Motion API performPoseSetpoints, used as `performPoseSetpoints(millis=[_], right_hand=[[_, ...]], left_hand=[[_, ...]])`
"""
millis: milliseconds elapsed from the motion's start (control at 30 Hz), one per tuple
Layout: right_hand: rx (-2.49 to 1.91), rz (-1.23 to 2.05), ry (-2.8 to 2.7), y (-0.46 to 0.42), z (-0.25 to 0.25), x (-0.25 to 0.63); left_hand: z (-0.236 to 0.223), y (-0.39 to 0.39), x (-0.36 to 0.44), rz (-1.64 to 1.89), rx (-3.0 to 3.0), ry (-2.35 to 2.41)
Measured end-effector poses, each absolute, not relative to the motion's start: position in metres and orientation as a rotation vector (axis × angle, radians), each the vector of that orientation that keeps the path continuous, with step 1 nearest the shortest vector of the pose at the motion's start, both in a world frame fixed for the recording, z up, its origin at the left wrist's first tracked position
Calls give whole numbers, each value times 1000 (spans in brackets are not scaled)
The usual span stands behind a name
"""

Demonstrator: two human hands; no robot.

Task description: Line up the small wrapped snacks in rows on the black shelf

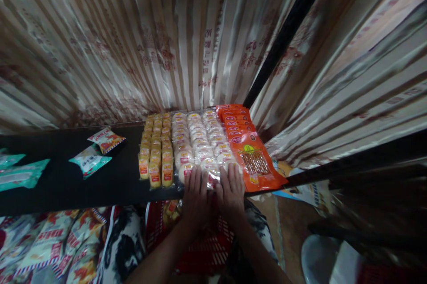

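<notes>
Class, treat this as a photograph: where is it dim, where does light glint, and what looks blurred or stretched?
Head view: dim light, notably at lower right; head view: glints on the white round packets; head view: the curtain smears and fans out towards the corners; head view: the grey basin looks soft.

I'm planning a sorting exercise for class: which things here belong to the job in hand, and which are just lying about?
Likely part of the job:
white wrapped packets, touched by left hand and right hand
yellow wrapped packets, in rows
orange packets, overlapping

Probably just lying about:
loose red-and-white packet
loose teal-and-white packet
teal packets, far left
pale container, lower right
</notes>
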State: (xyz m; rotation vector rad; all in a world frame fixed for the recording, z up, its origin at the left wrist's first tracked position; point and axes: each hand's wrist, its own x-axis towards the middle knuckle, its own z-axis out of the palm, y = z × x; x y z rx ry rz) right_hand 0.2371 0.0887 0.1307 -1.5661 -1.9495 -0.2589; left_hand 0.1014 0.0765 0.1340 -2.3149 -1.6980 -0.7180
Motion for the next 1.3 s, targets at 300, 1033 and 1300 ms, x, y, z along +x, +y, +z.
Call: performPoseSetpoints(millis=[300,1033,1300], right_hand=[[-1622,-351,-1983,96,126,232],[-1735,-385,-1976,98,129,226],[-1716,-418,-1948,100,125,225]], left_hand=[[130,79,101,-749,-2298,-1702],[130,65,84,-781,-2263,-1808],[129,73,82,-772,-2274,-1838]])
